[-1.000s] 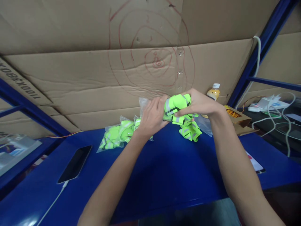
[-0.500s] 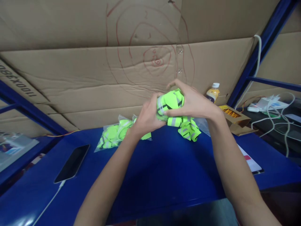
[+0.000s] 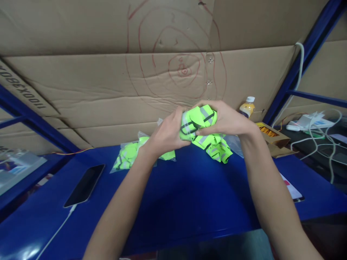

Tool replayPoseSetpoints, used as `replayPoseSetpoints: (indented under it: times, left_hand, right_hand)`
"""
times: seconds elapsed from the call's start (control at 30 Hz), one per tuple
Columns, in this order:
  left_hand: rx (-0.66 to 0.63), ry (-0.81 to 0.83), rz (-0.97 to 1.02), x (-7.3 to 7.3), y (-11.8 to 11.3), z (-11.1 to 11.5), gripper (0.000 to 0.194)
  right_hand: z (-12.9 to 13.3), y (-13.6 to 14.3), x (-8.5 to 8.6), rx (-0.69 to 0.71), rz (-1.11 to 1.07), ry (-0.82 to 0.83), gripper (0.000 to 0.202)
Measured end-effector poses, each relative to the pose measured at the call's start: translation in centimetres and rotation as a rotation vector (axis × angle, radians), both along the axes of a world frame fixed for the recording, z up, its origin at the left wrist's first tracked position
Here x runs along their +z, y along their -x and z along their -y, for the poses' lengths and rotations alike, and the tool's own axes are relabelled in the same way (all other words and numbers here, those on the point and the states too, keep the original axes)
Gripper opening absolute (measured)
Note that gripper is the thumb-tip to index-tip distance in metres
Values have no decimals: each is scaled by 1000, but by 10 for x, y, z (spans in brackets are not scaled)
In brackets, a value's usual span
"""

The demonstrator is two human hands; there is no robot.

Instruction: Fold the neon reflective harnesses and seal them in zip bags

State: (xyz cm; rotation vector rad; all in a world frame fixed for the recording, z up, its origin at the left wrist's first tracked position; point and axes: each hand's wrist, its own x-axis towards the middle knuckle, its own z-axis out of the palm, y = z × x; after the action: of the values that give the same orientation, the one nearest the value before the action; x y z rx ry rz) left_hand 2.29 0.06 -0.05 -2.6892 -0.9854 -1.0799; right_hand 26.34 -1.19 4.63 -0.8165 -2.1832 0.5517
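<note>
Blue tabletop (image 3: 184, 202) — neon-yellow, grey-striped bundle (image 3: 199, 121); crumpled.

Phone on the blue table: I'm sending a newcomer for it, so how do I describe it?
On the blue table, look left of the bagged neon-green strips. The phone lies there at a slant: a flat black slab, set apart by the white cable plugged into its near end.

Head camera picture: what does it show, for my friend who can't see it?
Two hands hold a stripy green bundle over a blue table. Clear bags of green stuff and a phone lie left; a yellow bottle is at the right.
</note>
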Motion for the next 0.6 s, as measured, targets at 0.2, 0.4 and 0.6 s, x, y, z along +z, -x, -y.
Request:
replayPoseSetpoints:
  times: [0.2,0.4,0.6]
  left_hand:
    - [-41,-102,-48,-10,-6,-5,88]
    - [47,-152,-47,-3,-3,2,93]
    - [85,-125,-24,-5,-3,-1,89]
  right_hand:
    - [-19,-5,-13,12,-160,157,57]
    - [-14,16,-14,9,-208,84,44]
    - [-6,26,-12,0,51,44,29]
